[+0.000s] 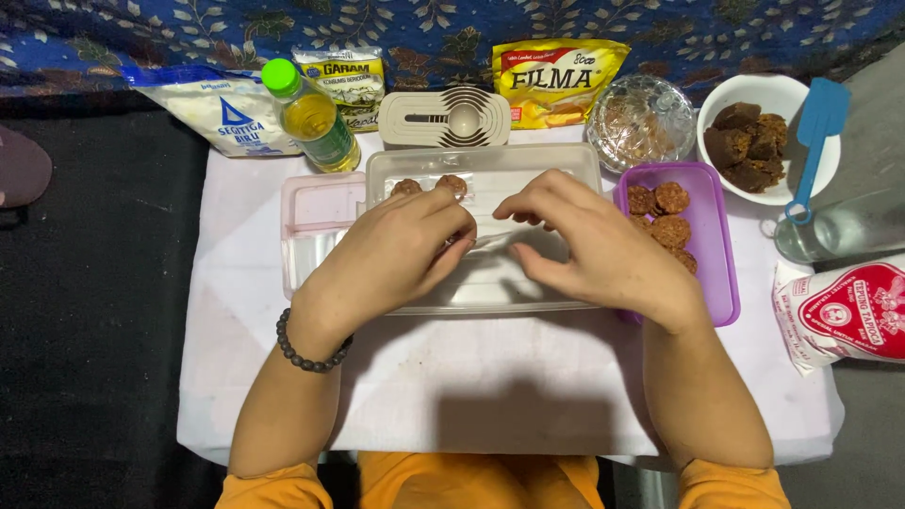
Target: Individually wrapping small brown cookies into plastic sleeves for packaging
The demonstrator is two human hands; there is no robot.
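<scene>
Both hands sit over the clear tray (490,283) on the white surface (490,396). The left hand (391,254) and right hand (594,250) are close together, fingers curled, pinching something too small to tell. Two brown cookies (429,186) lie at the tray's far edge. More fill the purple box (716,254) beside it.

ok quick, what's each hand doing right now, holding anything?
Left hand: curled over the clear tray, fingers bent; whether it holds anything cannot be told.
Right hand: fingers curled above the same tray; a grip cannot be told.
</scene>
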